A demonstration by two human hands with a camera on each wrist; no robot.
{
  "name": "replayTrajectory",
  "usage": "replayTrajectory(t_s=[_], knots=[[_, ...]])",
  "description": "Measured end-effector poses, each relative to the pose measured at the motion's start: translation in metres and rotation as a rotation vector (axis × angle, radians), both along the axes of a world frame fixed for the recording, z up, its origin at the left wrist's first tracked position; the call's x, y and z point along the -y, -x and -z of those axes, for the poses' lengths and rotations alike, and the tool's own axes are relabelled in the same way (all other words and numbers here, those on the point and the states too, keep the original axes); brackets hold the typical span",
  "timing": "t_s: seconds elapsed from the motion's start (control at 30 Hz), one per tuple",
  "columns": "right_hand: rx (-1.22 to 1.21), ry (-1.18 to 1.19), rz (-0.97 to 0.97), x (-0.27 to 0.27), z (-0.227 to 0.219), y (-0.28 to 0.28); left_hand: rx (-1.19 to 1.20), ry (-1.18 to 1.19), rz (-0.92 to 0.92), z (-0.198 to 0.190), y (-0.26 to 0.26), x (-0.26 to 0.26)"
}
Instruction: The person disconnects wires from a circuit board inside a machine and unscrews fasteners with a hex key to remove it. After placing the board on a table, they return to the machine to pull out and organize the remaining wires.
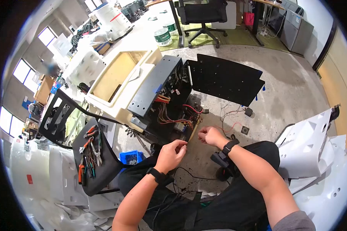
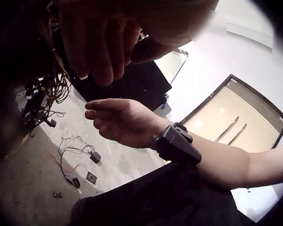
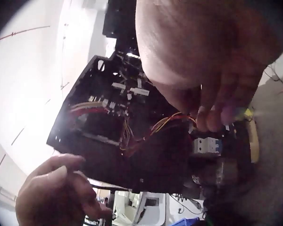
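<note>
You have two bare hands in view, the left hand (image 1: 172, 153) at about six o'clock and the right hand (image 1: 209, 135) just toward four o'clock from it, each with one black wrist band. Ahead of you at twelve o'clock lies one open black metal electrical cabinet (image 1: 158, 86) full of coloured wires, with one flat black perforated panel (image 1: 225, 79) at its two o'clock side. One small blue plastic parts bin (image 1: 130, 157) sits at nine o'clock of your left hand. One black office chair (image 1: 202, 16) stands far off at twelve o'clock, and two white tubs with green labels (image 1: 164, 36) beside it.
</note>
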State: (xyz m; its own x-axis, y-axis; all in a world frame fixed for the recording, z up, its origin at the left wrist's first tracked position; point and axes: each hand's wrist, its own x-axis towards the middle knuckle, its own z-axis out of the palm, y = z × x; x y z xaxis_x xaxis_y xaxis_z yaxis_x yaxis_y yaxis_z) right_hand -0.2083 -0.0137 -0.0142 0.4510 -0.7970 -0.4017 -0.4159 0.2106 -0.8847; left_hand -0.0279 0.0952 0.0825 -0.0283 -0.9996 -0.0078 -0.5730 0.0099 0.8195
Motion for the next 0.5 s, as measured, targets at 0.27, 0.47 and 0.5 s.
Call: replayTrajectory(t_s=[0.27,0.47,0.5], knots=[[-0.104,0.594,0.038,0.018,-0.023,-0.030,-0.131,-0.164,-0.081,0.019,-0.013,0.012],[-0.279,0.651,-0.139,0.036,-0.042,-0.065,-0.309,-0.242,-0.171,0.041,-0.022,0.031],[-0.313,0.647,-0.180,0.037,-0.045,-0.070,-0.427,-0.271,-0.240,0.051,-0.026,0.035]])
